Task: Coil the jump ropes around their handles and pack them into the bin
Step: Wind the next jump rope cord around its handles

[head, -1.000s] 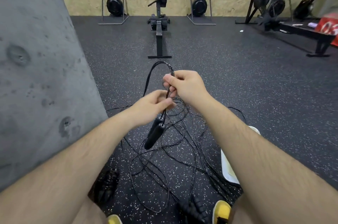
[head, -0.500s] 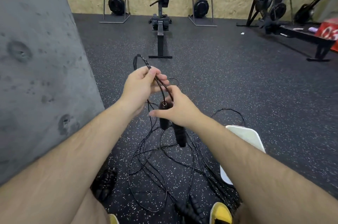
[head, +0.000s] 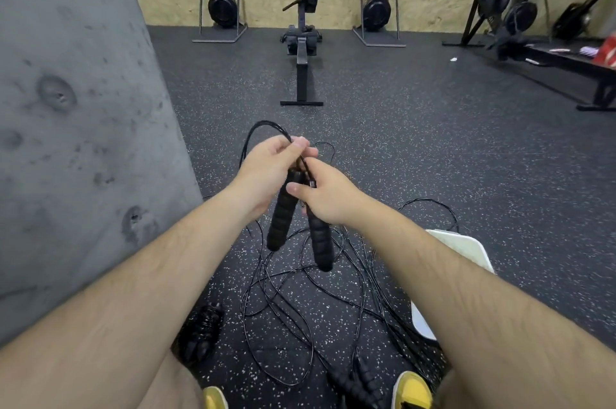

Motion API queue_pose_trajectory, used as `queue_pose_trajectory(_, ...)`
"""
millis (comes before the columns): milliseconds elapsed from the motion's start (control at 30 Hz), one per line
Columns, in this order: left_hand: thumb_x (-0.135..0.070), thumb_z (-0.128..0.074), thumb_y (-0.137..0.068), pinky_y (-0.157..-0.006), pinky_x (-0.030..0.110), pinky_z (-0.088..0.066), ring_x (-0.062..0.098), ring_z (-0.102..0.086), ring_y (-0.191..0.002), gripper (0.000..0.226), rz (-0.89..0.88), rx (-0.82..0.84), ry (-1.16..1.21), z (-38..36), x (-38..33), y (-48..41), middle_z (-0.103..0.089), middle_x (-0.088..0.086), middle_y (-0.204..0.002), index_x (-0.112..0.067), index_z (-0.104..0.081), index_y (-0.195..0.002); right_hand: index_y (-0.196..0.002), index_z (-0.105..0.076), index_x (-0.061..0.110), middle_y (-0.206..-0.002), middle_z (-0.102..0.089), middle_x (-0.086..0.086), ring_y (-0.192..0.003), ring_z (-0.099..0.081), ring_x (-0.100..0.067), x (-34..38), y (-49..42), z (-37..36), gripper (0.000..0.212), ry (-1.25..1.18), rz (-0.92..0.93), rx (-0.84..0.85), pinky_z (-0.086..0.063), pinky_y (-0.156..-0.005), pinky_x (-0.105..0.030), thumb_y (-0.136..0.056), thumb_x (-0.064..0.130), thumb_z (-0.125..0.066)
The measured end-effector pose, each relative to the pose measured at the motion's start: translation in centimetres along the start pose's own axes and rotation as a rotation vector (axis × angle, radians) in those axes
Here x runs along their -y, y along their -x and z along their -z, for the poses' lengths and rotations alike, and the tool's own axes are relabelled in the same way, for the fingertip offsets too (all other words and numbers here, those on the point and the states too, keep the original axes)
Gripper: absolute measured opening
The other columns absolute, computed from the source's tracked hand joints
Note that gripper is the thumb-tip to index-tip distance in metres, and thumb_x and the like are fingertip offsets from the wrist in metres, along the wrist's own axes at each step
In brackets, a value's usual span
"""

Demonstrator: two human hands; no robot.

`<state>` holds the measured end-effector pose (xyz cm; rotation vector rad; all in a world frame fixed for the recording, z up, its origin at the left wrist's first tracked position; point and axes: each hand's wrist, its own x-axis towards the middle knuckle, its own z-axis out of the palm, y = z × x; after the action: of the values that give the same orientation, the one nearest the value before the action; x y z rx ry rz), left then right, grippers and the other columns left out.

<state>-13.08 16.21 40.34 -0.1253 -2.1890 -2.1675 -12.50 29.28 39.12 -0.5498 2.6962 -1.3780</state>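
Below the grip, keep 2 handles (head: pixel 282 215) together, tops clasped by left hand (head: pixel 266 168) and right hand (head: pixel 330 196); wind rope (head: pixel 263 124) tightly.

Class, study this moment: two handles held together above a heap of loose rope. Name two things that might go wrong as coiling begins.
1. The rope lies in crossed loops on the floor, seemingly from more than one rope; winding may drag up a knot.
2. The handles hang splayed, gripped only near their tops by the left hand and right hand; one could slip out.
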Motion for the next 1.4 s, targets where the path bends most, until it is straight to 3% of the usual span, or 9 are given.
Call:
queue_pose_trajectory(133,-0.036,-0.053,-0.105,-0.064,0.034,-0.057,0.025,-0.065,-0.087,0.033,0.084,0.020,-0.030,-0.2,0.1,0.1,-0.069,0.012,-0.100,-0.004,-0.063,-0.105,-0.142,-0.048,0.018,-0.115,-0.060,0.007,-0.096,-0.053,-0.011,0.5,0.0,0.8,0.047,0.009,0.065,-0.049,-0.041,-0.083,-0.009,-0.098,0.023,-0.063)
queue_pose_trajectory(267,-0.039,-0.048,-0.106,-0.069,0.030,-0.051,0.012,-0.064,-0.084,0.024,0.111,0.061,-0.004,-0.8,0.0,0.5,-0.070,-0.002,-0.100,-0.023,-0.062,-0.117,-0.129,-0.054,0.017,-0.115,-0.060,0.010,-0.097,-0.056,-0.006,0.2,-0.2,1.0,0.037,-0.066,0.014,-0.155,-0.039,-0.080,-0.019,-0.096,0.027,-0.065)
queue_pose_trajectory(500,-0.040,-0.051,-0.105,-0.094,0.043,-0.055,0.024,-0.069,-0.107,0.022,0.077,0.059,0.074,-1.5,0.4,0.7,-0.072,0.001,-0.116,-0.024,-0.060,-0.118,-0.126,-0.054,0.007,-0.108,-0.064,-0.002,-0.096,-0.062,-0.012,1.0,-0.8,1.7,0.039,-0.567,-0.155,-0.278,-0.050,-0.085,-0.026,-0.088,-0.002,-0.058)
queue_pose_trajectory(667,-0.038,-0.059,-0.102,-0.090,0.044,-0.058,0.020,-0.071,-0.095,0.025,0.123,0.053,0.197,-1.3,0.2,0.8,-0.075,0.001,-0.106,-0.025,-0.059,-0.123,-0.120,-0.054,0.013,-0.113,-0.064,-0.002,-0.107,-0.062,-0.015,0.6,-0.3,0.9,0.036,-0.404,-0.059,-0.279,-0.051,-0.096,-0.033,-0.090,0.021,-0.072)
queue_pose_trajectory(833,-0.027,-0.065,-0.099,-0.083,0.036,-0.058,0.010,-0.072,-0.082,0.023,0.193,0.097,0.348,-1.3,-0.2,0.7,-0.075,-0.008,-0.090,-0.026,-0.059,-0.121,-0.116,-0.049,0.017,-0.107,-0.058,0.008,-0.093,-0.054,0.003,0.6,0.2,0.9,0.030,-0.172,0.039,-0.265,-0.038,-0.074,-0.001,-0.093,0.020,-0.069)
queue_pose_trajectory(933,-0.021,-0.063,-0.100,-0.068,0.029,-0.060,0.010,-0.072,-0.078,0.016,0.197,0.103,0.389,-1.5,-0.3,0.7,-0.075,-0.006,-0.088,-0.025,-0.060,-0.116,-0.122,-0.051,0.015,-0.121,-0.058,0.005,-0.106,-0.055,-0.005,0.5,0.4,1.0,0.032,-0.154,0.071,-0.272,-0.035,-0.080,0.002,-0.094,0.016,-0.068)
queue_pose_trajectory(1133,-0.015,-0.062,-0.100,-0.064,0.029,-0.059,0.013,-0.073,-0.078,0.014,0.158,0.006,0.433,-1.8,-0.4,0.3,-0.072,0.001,-0.092,-0.017,-0.057,-0.113,-0.140,-0.047,0.017,-0.137,-0.044,0.007,-0.137,-0.035,-0.017,0.6,0.8,0.8,0.046,0.007,0.182,-0.248,-0.024,-0.117,-0.030,-0.097,0.019,-0.062)
queue_pose_trajectory(1300,-0.020,-0.061,-0.102,-0.066,0.032,-0.060,0.017,-0.070,-0.079,0.011,0.175,-0.063,0.433,-1.5,-0.5,-0.4,-0.068,0.003,-0.096,-0.018,-0.054,-0.109,-0.161,-0.007,0.021,-0.164,-0.016,0.005,-0.149,-0.018,-0.020,0.4,1.5,0.1,0.066,0.096,0.121,-0.150,-0.012,-0.118,-0.028,-0.106,0.029,-0.043)
queue_pose_trajectory(1400,-0.024,-0.062,-0.101,-0.071,0.035,-0.061,0.022,-0.070,-0.085,0.012,0.207,-0.074,0.449,-1.4,-0.4,-0.5,-0.069,0.005,-0.100,-0.018,-0.055,-0.109,-0.161,-0.009,0.020,-0.165,-0.015,0.006,-0.148,-0.022,-0.011,0.5,1.9,0.3,0.061,0.024,0.111,-0.148,-0.019,-0.115,-0.021,-0.107,0.021,-0.038)
